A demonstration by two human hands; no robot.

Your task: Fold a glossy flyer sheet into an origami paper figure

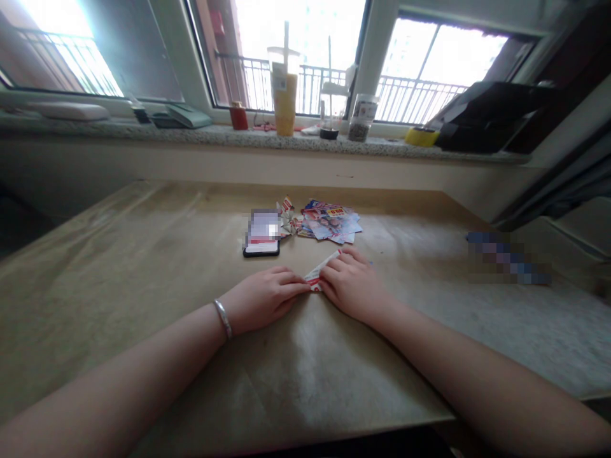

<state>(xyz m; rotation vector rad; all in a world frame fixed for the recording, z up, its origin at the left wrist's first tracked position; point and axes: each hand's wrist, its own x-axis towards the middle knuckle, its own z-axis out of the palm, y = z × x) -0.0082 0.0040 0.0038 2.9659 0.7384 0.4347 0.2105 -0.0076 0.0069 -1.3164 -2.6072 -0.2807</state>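
On the table in front of me lies a folded piece of printed paper (pixel 316 275), white with red marks. The fingertips of my left hand (pixel 270 294) are closed on its lower left corner. My right hand (pixel 351 283) covers the right part, its bent fingers pressed along the upper edge and fold. Much of the paper is hidden under that hand. Just beyond my hands are a phone (pixel 262 232) with a lit, blurred screen, a few folded paper pieces (pixel 289 219) and a loose pile of colourful printed sheets (pixel 331 222).
The table (pixel 157 267) reaches to the wall below the window. A blurred dark blue item (pixel 506 257) lies near its right edge. On the sill (pixel 200 135) stand a tall drink cup (pixel 284 95), a red bottle (pixel 238 117), a jar (pixel 361 119), yellow tape (pixel 421 136) and a black bag (pixel 487 117).
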